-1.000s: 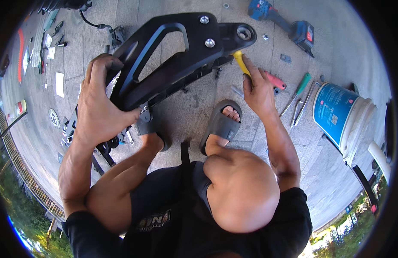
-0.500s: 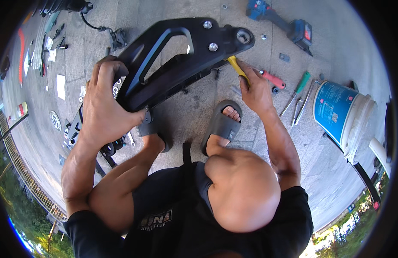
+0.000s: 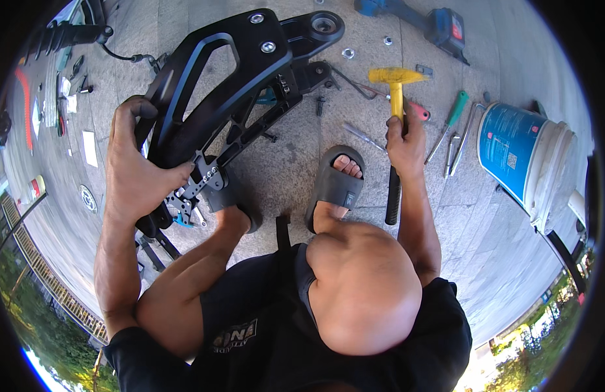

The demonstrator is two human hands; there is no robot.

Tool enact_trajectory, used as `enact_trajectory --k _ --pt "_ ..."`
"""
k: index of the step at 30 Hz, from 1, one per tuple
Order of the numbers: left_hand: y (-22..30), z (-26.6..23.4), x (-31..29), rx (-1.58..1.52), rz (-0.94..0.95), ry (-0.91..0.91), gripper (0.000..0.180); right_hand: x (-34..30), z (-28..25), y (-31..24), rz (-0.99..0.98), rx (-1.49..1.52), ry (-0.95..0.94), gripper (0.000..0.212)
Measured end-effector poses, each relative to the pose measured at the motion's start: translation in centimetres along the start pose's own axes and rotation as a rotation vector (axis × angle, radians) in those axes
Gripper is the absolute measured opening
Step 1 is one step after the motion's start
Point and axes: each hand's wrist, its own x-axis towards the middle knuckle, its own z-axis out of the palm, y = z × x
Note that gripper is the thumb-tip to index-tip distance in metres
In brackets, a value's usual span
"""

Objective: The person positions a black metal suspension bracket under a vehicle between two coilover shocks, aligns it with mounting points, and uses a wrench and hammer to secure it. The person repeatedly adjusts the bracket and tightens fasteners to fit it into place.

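Observation:
My left hand [image 3: 129, 176] is gripping the lower left end of a thick black metal frame part [image 3: 214, 117], fingers over its outer edge and thumb across the near side. The part has a wide cut-out, two silver bolts and a round eye at its far right end. Under it shows a slimmer black linkage arm [image 3: 286, 95], partly hidden. My right hand [image 3: 407, 147] is wrapped around the handle of a hammer [image 3: 396, 76] with a yellow head and a black grip. The hammer stands head-up, apart from the frame part.
On the paving lie a blue cordless power tool [image 3: 443, 32], a green-handled screwdriver [image 3: 456, 121], metal wrenches [image 3: 454, 153] and loose nuts [image 3: 348, 53]. A blue and white bucket [image 3: 518, 153] is at the right. Small parts and a white card [image 3: 89, 149] lie at the left.
The hammer has come away from the frame part, rightward and toward me, its head now in full view. The frame part has shifted left and tilted, uncovering the linkage arm beneath.

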Motion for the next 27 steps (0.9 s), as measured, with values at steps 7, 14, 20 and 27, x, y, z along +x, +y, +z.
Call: enact_trajectory --k 7,14,20,27 --pt "-0.9 0.3 1.4 -0.005 -0.035 -0.066 0.078 -0.7 0.2 -0.9 0.017 0.323 -0.165 0.052" --pt "-0.6 0.2 1.5 0.041 -0.048 -0.072 0.083 2.6 2.6 -3.0 -0.536 -0.131 -0.009 0.060" --pt "0.1 0.8 1.4 0.320 0.072 -0.071 0.098 3.6 3.3 -5.0 -0.471 -0.211 -0.201 0.059" --pt "0.3 1.0 1.3 0.304 0.026 -0.056 0.092 3.6 3.7 -5.6 -0.635 -0.298 -0.163 0.062"
